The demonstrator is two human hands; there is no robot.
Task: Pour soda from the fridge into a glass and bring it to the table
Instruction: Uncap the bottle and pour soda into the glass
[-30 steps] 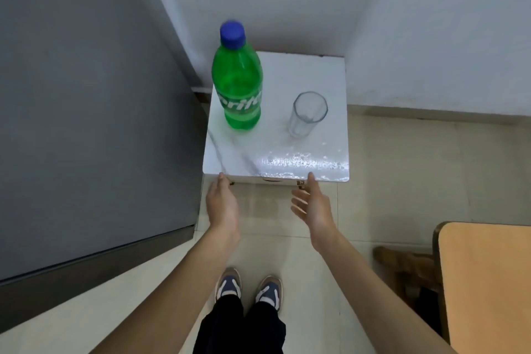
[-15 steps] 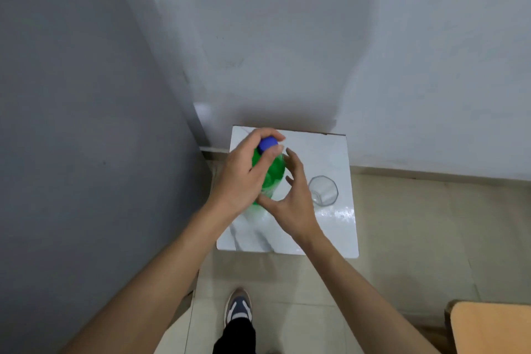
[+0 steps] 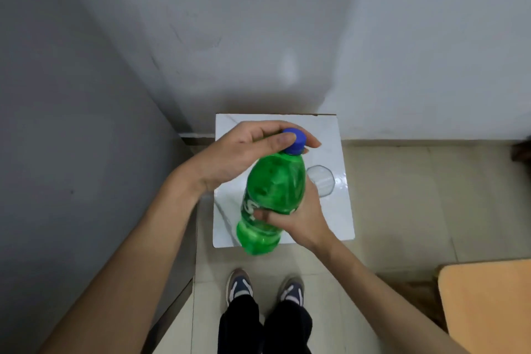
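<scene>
A green soda bottle with a blue cap is held up off the small white stand, tilted with its top away from me. My right hand grips the bottle's lower body from the right. My left hand is closed around the blue cap, thumb and fingers pinching it. An empty clear glass stands upright on the stand just right of the bottle, partly hidden behind it.
A grey fridge side fills the left. White walls meet behind the stand. A light wooden table corner shows at the bottom right. My feet stand on pale floor tiles below the stand.
Both hands rose from the stand's front edge to the bottle. The bottle has been lifted off the stand and tilted; the left hand now pinches the cap, the right holds the body.
</scene>
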